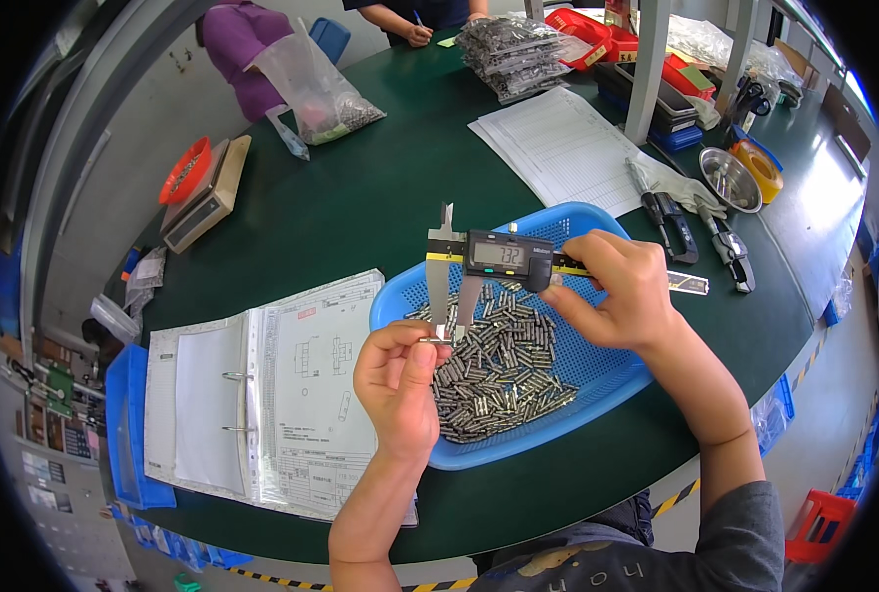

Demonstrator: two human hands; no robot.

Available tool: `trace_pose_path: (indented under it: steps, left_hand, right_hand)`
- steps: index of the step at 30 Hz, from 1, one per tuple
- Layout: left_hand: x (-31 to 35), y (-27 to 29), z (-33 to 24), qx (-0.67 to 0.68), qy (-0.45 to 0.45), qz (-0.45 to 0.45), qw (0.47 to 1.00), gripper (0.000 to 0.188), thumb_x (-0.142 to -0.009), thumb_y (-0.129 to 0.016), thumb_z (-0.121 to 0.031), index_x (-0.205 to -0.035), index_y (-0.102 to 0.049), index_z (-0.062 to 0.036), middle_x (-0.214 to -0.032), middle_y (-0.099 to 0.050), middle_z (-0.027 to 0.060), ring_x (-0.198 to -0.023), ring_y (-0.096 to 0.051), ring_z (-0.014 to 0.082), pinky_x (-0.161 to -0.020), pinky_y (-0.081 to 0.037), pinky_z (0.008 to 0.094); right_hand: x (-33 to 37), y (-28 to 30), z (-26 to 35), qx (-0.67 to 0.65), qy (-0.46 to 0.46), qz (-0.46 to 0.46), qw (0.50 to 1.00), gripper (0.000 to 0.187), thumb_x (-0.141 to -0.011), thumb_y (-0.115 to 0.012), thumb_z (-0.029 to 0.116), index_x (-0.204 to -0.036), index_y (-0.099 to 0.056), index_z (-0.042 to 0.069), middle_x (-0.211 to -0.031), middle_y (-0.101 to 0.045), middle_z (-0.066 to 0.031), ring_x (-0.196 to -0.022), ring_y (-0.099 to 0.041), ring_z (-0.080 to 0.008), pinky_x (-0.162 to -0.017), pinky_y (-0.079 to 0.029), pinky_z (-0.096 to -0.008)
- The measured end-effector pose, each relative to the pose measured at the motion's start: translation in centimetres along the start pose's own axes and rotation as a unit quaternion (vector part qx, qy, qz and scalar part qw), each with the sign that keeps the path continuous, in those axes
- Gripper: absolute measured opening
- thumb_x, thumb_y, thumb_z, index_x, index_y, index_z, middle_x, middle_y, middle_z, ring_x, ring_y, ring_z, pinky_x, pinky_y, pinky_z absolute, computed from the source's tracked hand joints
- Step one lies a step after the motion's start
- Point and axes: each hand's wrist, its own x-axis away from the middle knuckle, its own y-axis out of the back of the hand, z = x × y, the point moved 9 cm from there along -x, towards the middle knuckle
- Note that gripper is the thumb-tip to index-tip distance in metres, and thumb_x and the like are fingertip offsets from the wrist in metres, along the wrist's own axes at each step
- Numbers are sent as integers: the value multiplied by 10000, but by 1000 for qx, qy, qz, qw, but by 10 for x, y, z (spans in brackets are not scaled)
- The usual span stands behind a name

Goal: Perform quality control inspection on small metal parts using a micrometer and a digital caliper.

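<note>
My right hand [612, 291] grips a digital caliper [509, 259] by its beam and slider, its display lit. The caliper lies level above a blue perforated basket [597, 370]. Between the thumb and fingers of my left hand [400, 385] is a small metal pin [436, 340], held at the tips of the caliper's lower jaws. Whether both jaws touch it is too small to tell. Beneath, a heap of similar metal pins [504, 380] covers much of the basket's bottom.
An open ring binder [311, 385] with a drawing lies left of the basket. Paper sheets [558, 148], micrometers [671, 227] and a metal bowl [731, 180] lie beyond. A scale [208, 197] stands far left. Bagged parts [513, 54] are stacked at the back, near two people.
</note>
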Motion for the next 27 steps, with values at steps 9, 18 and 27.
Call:
trace_pose_path:
  steps: [9, 18, 27]
  left_hand:
    - [-1, 0, -1, -4, 2, 6, 1000, 139, -777, -543, -40, -899, -492, 5, -860, -537, 99, -753, -526, 141, -687, -449, 257]
    - [1, -2, 7, -26, 47, 30, 998, 265, -757, -524, -122, -974, -435, 3, -901, -525, 101, -761, -522, 155, -715, -435, 279]
    - [-4, 1, 7, -54, 47, -10, 997, 116, -771, -542, -52, -860, -488, -1, -826, -551, 90, -734, -525, 128, -679, -425, 236]
  right_hand:
    - [-1, 0, -1, 28, -8, -3, 1000, 303, -618, -695, 314, -661, -541, 56, -527, -498, -53, -415, -484, -214, -370, -348, -300]
    - [2, 4, 1, 25, 8, -23, 999, 310, -613, -687, 328, -637, -524, 66, -515, -479, -43, -433, -491, -213, -374, -355, -308]
    - [1, -8, -5, 9, -1, 38, 999, 271, -672, -640, 269, -741, -515, 39, -606, -515, -93, -507, -522, -278, -424, -388, -348]
